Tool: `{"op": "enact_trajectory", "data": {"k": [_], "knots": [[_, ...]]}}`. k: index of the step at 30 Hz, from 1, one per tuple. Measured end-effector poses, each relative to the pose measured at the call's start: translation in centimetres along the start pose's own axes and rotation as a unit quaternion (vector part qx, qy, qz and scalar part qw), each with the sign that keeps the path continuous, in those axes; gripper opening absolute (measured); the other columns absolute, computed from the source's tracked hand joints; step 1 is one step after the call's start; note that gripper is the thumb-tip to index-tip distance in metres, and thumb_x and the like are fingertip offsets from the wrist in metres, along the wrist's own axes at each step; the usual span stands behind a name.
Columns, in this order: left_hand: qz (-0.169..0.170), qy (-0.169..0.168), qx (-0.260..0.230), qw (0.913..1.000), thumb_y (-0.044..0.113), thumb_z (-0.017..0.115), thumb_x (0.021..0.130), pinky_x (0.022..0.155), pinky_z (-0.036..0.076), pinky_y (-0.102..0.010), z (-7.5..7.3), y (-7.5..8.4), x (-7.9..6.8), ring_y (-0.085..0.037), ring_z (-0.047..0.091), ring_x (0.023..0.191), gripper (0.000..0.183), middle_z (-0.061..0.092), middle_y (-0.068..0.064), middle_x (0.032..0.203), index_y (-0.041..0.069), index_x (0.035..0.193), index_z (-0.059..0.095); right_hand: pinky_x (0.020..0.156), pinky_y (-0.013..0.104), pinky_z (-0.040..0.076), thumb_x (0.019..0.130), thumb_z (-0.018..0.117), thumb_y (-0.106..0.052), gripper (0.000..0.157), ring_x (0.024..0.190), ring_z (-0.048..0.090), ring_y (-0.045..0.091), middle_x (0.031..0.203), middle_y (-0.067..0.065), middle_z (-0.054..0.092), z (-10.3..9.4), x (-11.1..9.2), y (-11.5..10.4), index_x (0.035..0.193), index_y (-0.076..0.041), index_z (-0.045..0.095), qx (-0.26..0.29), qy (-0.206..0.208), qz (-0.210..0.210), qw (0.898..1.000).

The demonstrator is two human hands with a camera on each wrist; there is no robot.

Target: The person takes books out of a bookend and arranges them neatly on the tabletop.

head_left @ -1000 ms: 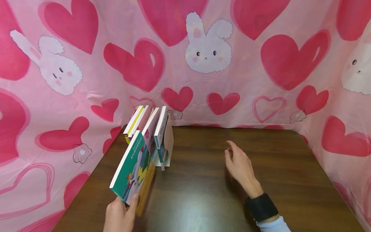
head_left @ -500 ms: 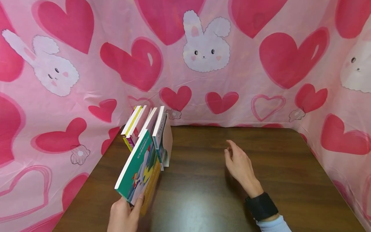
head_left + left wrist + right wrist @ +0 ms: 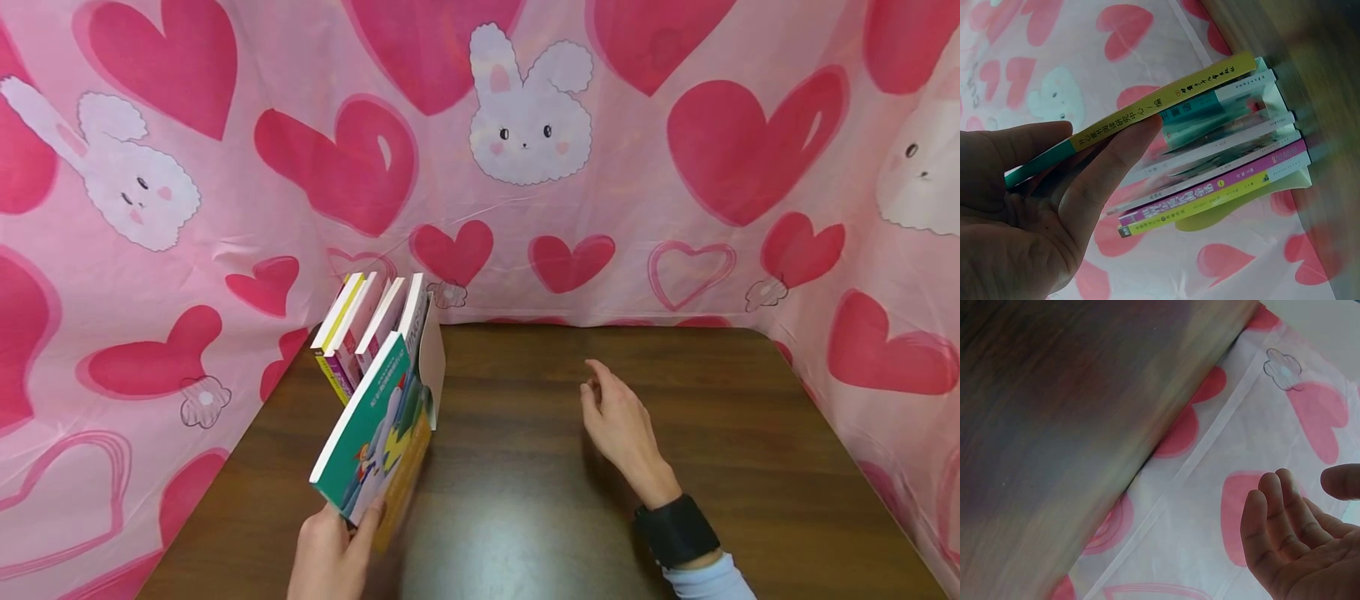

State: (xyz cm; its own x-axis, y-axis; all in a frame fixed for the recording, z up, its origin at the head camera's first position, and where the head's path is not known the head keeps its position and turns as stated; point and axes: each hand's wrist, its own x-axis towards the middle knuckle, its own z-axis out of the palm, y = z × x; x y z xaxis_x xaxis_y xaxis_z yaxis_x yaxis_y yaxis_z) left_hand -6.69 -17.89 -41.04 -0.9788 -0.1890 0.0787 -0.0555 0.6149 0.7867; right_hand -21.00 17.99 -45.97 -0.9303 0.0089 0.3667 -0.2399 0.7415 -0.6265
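Note:
My left hand (image 3: 333, 546) pinches a thin picture book (image 3: 371, 429) between thumb and fingers at its near edge. The book has a green and yellow illustrated cover and stands upright, tilted. In the left wrist view its yellow and green spine (image 3: 1160, 103) runs along the fingers. Beyond it several books (image 3: 347, 321) stand in a row against a pale bookend (image 3: 435, 358); the held book overlaps the row's right end and hides part of it. My right hand (image 3: 618, 421) hovers over the table with relaxed fingers and holds nothing.
The dark wooden table (image 3: 525, 483) spreads under both hands. A pink cloth (image 3: 637, 183) with hearts and rabbits hangs around its back and sides. A black band (image 3: 677, 532) circles the right wrist.
My left hand has carried the picture book to the right along the front of the row, from the middle books to the bookend side. The right hand stays in place.

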Motion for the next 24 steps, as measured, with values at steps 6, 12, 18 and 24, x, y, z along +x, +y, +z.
{"op": "enact_trajectory", "data": {"k": [6,12,18,24], "knots": [[-0.009,-0.020,-0.012,0.9997,0.005,0.069,0.102,0.095,0.053,-0.061,0.1,0.4,0.4,-0.046,0.064,0.123,0.051,0.063,-0.026,0.140,0.000,0.149,0.053,0.064,0.038,0.048,0.107,0.058,-0.013,0.040,0.075,0.055,0.023,0.108,0.013,0.067,0.0,0.0,0.0,0.146,-0.004,0.055,0.003,0.000,-0.003,1.000],[0.007,-0.026,-0.017,0.9995,0.005,0.069,0.102,0.093,0.054,-0.061,0.4,0.4,0.8,-0.046,0.065,0.122,0.050,0.063,-0.026,0.140,0.000,0.149,0.053,0.061,0.037,0.046,0.107,0.059,-0.012,0.040,0.072,0.053,0.022,0.107,0.014,0.067,-0.1,0.0,-0.1,0.146,-0.003,0.055,0.006,0.003,-0.010,1.000],[0.038,-0.013,-0.012,0.9991,0.003,0.071,0.100,0.092,0.055,-0.061,0.7,0.4,0.6,-0.044,0.067,0.119,0.050,0.066,-0.026,0.136,-0.001,0.147,0.054,0.061,0.037,0.047,0.106,0.058,-0.012,0.040,0.073,0.054,0.022,0.107,0.014,0.068,-0.2,-0.1,-0.5,0.145,-0.003,0.055,0.005,0.004,-0.012,1.000],[0.043,-0.026,-0.026,0.9984,0.005,0.070,0.101,0.093,0.055,-0.059,1.1,0.7,1.1,-0.043,0.066,0.122,0.053,0.064,-0.025,0.139,0.001,0.150,0.050,0.063,0.038,0.048,0.106,0.059,-0.013,0.041,0.074,0.055,0.023,0.107,0.013,0.068,-0.1,-0.1,-0.6,0.146,-0.003,0.055,0.004,0.002,-0.010,1.000]]}}
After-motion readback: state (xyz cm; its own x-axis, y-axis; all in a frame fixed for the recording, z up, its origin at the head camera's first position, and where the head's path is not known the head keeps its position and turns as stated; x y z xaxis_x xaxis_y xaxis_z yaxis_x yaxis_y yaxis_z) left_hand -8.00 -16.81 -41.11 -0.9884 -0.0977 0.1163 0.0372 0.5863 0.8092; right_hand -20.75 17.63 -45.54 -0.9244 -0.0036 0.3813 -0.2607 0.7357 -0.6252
